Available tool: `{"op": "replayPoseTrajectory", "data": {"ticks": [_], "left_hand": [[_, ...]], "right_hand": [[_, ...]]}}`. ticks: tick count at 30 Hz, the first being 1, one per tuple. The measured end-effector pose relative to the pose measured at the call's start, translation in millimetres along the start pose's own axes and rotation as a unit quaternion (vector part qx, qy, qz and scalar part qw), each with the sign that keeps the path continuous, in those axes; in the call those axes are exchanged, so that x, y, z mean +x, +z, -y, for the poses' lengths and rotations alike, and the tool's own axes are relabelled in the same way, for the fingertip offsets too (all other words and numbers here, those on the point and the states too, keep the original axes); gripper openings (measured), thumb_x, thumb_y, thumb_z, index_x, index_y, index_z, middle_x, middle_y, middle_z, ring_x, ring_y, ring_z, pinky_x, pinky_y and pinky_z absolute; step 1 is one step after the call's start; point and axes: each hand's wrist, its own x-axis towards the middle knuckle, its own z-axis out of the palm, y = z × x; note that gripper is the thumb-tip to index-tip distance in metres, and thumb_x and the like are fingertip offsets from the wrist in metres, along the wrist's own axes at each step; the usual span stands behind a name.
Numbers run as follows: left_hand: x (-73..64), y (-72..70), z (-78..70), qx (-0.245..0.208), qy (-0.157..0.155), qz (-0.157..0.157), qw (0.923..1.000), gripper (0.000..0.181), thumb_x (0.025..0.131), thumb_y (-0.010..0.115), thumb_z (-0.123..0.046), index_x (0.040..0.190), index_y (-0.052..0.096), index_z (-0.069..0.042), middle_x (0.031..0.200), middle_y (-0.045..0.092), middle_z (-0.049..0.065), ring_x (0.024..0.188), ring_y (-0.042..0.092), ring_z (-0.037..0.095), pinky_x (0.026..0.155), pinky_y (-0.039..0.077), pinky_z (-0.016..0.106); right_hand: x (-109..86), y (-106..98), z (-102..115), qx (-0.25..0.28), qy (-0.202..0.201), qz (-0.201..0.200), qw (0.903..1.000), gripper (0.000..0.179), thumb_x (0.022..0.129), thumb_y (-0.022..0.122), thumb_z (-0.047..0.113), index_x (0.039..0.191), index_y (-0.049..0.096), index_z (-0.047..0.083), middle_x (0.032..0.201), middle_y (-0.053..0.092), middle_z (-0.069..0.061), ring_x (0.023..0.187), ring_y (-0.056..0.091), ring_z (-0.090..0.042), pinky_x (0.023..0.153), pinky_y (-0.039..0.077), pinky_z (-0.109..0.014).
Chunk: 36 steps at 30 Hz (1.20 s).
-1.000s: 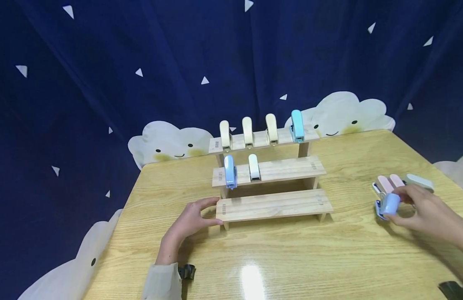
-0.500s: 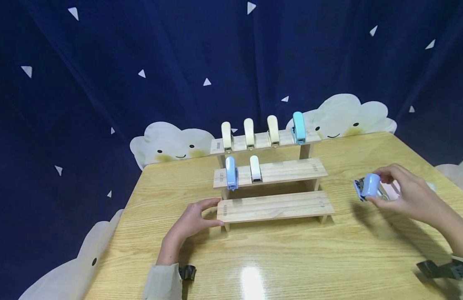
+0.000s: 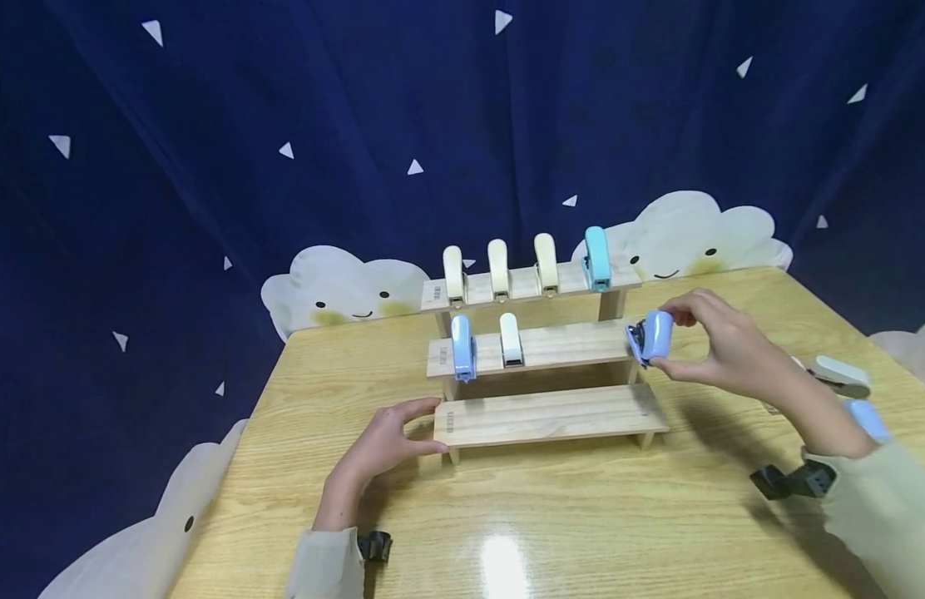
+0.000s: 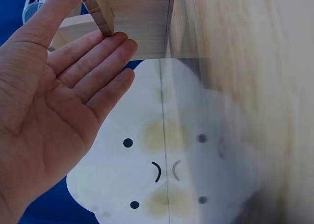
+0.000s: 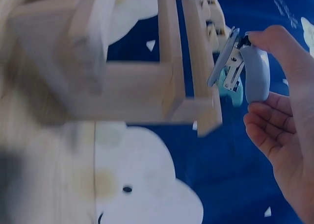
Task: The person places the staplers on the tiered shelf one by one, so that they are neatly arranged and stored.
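Note:
My right hand (image 3: 720, 349) pinches a periwinkle-blue stapler (image 3: 659, 335) between thumb and fingers, beside the right end of the middle tier. In the right wrist view this stapler (image 5: 257, 74) is tilted, its metal magazine showing. My left hand (image 3: 388, 439) grips the left end of the lowest tier of a three-step wooden rack (image 3: 552, 416), thumb at the front edge and fingers at the back. The left wrist view has the fingertips of this hand (image 4: 73, 101) against the wood. On the middle tier stand another blue stapler (image 3: 462, 345) and a white stapler (image 3: 511, 339).
The top tier carries several cream staplers (image 3: 499, 268) and a turquoise stapler (image 3: 597, 258). On the wooden table (image 3: 582, 516) at right lie a grey-green stapler (image 3: 840, 374) and a blue one (image 3: 867, 418), partly behind my right arm. A navy curtain (image 3: 358, 125) hangs behind.
My right hand has lifted the blue stapler from the group at right and carried it left to the middle tier's right end. The left hand stays on the rack.

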Motion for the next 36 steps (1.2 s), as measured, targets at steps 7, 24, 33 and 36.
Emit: {"op": "replayPoseTrajectory", "data": {"ticks": [7, 24, 33, 36], "left_hand": [[0.5, 1.6, 2.1, 0.002, 0.002, -0.001, 1.0000, 0.074, 0.074, 0.084, -0.038, 0.139, 0.056, -0.014, 0.142, 0.058, 0.005, 0.134, 0.052, 0.028, 0.114, 0.041, 0.048], [2.0, 1.3, 2.7, 0.008, 0.021, -0.007, 0.9997, 0.072, 0.075, 0.083, -0.036, 0.137, 0.057, -0.010, 0.139, 0.060, 0.007, 0.131, 0.055, 0.029, 0.113, 0.043, 0.048], [1.9, 0.8, 2.3, 0.006, 0.019, -0.004, 0.9998, 0.073, 0.075, 0.083, -0.037, 0.137, 0.057, -0.010, 0.139, 0.060, 0.007, 0.132, 0.054, 0.028, 0.113, 0.043, 0.048], [1.5, 0.5, 3.1, 0.010, 0.018, -0.006, 0.9998, 0.073, 0.075, 0.084, -0.037, 0.137, 0.057, -0.010, 0.139, 0.060, 0.007, 0.132, 0.054, 0.029, 0.113, 0.043, 0.048]], "right_hand": [[30.4, 20.5, 11.4, 0.007, -0.015, 0.021, 0.9996, 0.064, 0.058, 0.088, 0.017, 0.111, 0.058, -0.004, 0.098, 0.060, -0.009, 0.090, 0.052, -0.015, 0.078, 0.044, -0.016], [64.7, 55.4, 29.8, 0.022, -0.020, 0.131, 0.9909, 0.059, 0.074, 0.082, 0.027, 0.115, 0.056, -0.005, 0.108, 0.059, -0.016, 0.100, 0.057, -0.026, 0.085, 0.057, -0.045], [71.9, 64.0, 29.6, 0.022, -0.035, 0.148, 0.9881, 0.054, 0.075, 0.082, 0.028, 0.112, 0.057, -0.003, 0.105, 0.060, -0.013, 0.099, 0.056, -0.025, 0.082, 0.056, -0.042], [74.1, 66.0, 31.0, 0.029, -0.034, 0.156, 0.9868, 0.052, 0.076, 0.082, 0.026, 0.112, 0.057, -0.002, 0.105, 0.060, -0.012, 0.099, 0.055, -0.024, 0.082, 0.055, -0.041]]}}
